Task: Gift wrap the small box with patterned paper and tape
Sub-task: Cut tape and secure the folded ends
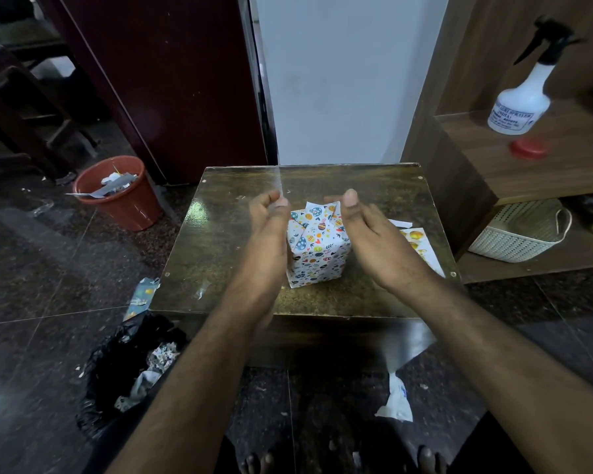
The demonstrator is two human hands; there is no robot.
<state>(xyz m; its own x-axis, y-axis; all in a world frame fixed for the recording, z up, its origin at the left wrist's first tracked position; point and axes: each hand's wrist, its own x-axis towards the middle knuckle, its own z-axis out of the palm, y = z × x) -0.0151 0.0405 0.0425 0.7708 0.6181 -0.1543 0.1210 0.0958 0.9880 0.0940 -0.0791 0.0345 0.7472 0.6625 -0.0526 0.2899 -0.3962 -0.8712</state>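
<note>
A small box [317, 249] wrapped in white paper with coloured egg prints stands on a low brown table [220, 241]. Its top flaps stick up unsealed. My left hand [267, 220] is just left of the box and pinches a strip of clear tape [278, 181] that rises upward from the fingertips. My right hand [367, 227] is at the box's right side, thumb up by the top flap, fingers relaxed; whether it touches the paper I cannot tell.
Leftover patterned paper [421, 248] lies on the table behind my right hand. A red bin [120, 193] stands at the left, a black rubbish bag [131, 367] near the table's front corner. A spray bottle [524, 94] and white basket [521, 230] sit on shelves at right.
</note>
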